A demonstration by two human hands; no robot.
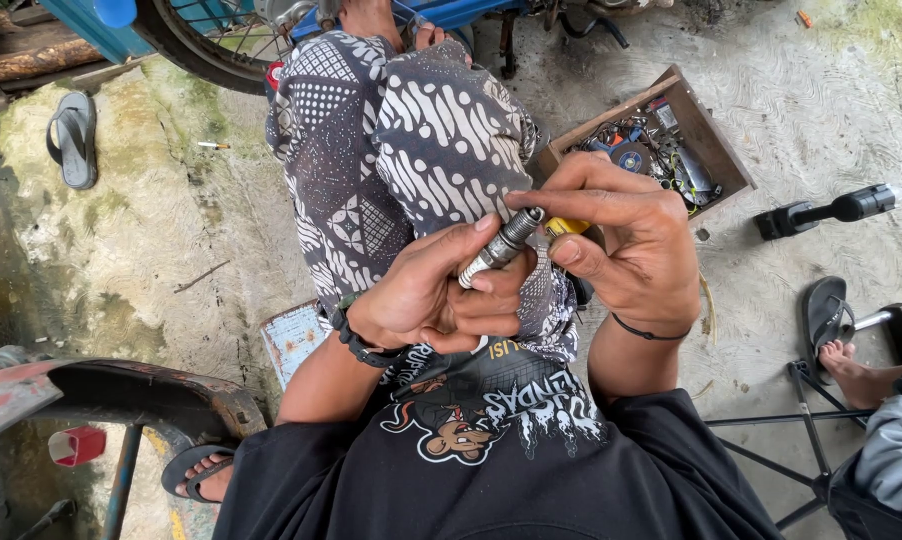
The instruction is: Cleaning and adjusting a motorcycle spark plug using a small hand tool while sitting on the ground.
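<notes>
I'm squatting in an open-air roadside repair yard, a bike workshop of sorts; rough, stained concrete ground (151,240) under me; a spoked wheel (221,45) of a vehicle just ahead; a wooden box of tools and parts (661,135) beside my knee; a loose sandal (73,138) lying about.

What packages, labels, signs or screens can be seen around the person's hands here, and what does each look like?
Printed graphic on the black shirt: below both hands, white jagged lettering over a brown cartoon animal.
Open brown wooden box: on the concrete, upper right of the right hand, rectangular, filled with small mixed parts.
Small grey metal part, held between both hands: no label can be made out.
No signs or screens in view.
</notes>
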